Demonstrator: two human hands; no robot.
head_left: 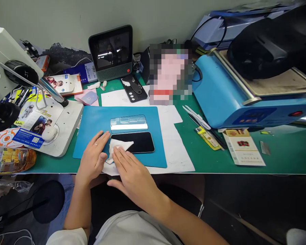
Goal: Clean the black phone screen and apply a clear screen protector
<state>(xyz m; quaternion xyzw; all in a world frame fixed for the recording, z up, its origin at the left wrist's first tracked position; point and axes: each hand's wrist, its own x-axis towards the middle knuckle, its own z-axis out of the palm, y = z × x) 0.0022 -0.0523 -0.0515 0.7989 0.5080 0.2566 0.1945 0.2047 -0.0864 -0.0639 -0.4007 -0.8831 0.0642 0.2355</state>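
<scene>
Right hand (pixel 129 168) flat, thumb spread, pressing white cloth (pixel 123 144) onto smartphone (pixel 142 142) at one o'clock; long axis nine-to-three. Left hand (pixel 94 158) loosely open by nine-o'clock end.

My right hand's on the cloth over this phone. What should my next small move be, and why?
Probably slide the white cloth rightward with your right hand. It covers only the left end of the phone, while the rest of the black screen lies uncovered, with nothing resting on it.
</scene>
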